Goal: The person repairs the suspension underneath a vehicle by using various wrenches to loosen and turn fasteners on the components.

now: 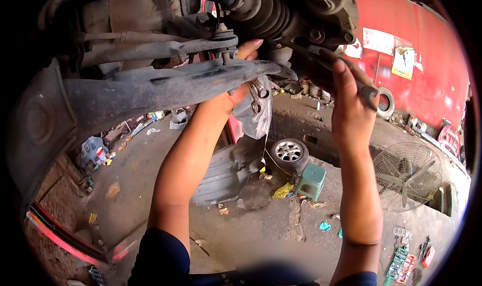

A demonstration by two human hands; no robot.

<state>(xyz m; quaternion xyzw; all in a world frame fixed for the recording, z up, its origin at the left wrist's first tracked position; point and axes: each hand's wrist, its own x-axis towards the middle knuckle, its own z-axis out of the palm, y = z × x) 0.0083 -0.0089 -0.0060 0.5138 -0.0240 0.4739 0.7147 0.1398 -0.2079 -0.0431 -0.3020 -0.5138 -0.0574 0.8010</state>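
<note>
Both my arms reach up under a raised vehicle. My left hand (240, 93) is behind the dark control arm (165, 88), with a fingertip showing above it near a bolted bushing (224, 39). Most of its fingers are hidden, so I cannot see what they grip. Beside that wrist hangs a small metal piece with round ends (259, 91). My right hand (351, 105) is closed round a long dark metal bar with a notched end (369, 91), thumb along it. The bar slants up toward a bolted housing; its far end is lost in shadow. A ribbed rubber boot (268, 12) sits above, between the hands.
A red panel (416, 40) stands at the right, with a tyre (385, 103) and a floor fan (407, 175) near it. Below are a wheel (289, 151), a green stool (311, 179), a grey plastic panel (221, 178) and a socket set (400, 263). A blue-grey container (93, 151) stands left.
</note>
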